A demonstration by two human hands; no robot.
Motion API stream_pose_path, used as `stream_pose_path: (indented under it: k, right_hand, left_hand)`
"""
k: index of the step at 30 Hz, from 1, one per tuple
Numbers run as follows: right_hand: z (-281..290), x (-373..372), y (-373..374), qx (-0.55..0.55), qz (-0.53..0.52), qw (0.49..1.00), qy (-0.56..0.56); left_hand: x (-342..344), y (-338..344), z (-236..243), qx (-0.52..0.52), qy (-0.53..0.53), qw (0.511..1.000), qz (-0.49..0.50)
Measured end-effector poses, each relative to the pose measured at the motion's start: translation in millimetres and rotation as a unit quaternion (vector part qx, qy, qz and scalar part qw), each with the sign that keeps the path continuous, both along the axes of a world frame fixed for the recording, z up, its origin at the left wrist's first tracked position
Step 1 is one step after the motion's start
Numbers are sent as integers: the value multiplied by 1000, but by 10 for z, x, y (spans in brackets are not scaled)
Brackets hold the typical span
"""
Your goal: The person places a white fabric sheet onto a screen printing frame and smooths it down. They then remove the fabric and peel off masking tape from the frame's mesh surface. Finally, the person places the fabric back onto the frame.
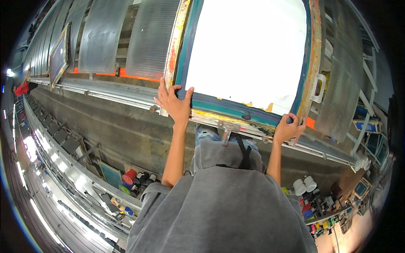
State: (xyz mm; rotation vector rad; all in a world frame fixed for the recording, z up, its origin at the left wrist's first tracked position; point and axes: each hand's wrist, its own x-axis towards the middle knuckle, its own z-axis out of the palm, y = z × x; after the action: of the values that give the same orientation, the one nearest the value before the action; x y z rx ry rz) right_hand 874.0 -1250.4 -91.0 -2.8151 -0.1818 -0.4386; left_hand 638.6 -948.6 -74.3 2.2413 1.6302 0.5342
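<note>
A screen printing frame (172, 50) fills the top middle, its wooden sides smeared with yellow, red and dark ink. Within it, a blue-green border (236, 106) surrounds a large white area (249, 50) with a ragged, tan-patched near edge. My left hand (176, 105) grips the near left corner, thumb and index finger over the inner border and other fingers spread toward the outer side. At the near right corner, my right hand (287, 130) has its fingers curled over the wood. A metal clamp-like bracket (228, 128) sits at the middle of the near side, in front of my waist.
Translucent ribbed panels (103, 38) line the long table left and right of the frame. A metal rail (114, 93) runs along its near edge. Another small frame (59, 57) stands far left. A white handle (319, 88) juts beside the right side. Behind me are shelves with containers (304, 185).
</note>
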Motion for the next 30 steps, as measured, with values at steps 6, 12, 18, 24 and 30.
stream_pose_path:
  k: [6, 12, 18, 24, 30]
  right_hand:
    - [-3, -20, -4, -9, -12, 1000, 0]
    - [159, 23, -95, 67, 7, 997, 44]
    - [141, -14, -155, 100, -21, 994, 41]
    - [140, -26, -172, 89, -5, 996, 22]
    - [144, -17, -173, 80, 2, 997, 17]
  left_hand:
    - [-19, 8, -6, 3, 13, 1000, -22]
    - [-15, 12, 0, 20, 32, 999, -33]
    - [-34, 17, -67, 29, 40, 998, -36]
    - [-29, 16, -59, 27, 28, 998, -40]
    - [-41, 34, -75, 33, 26, 998, -43]
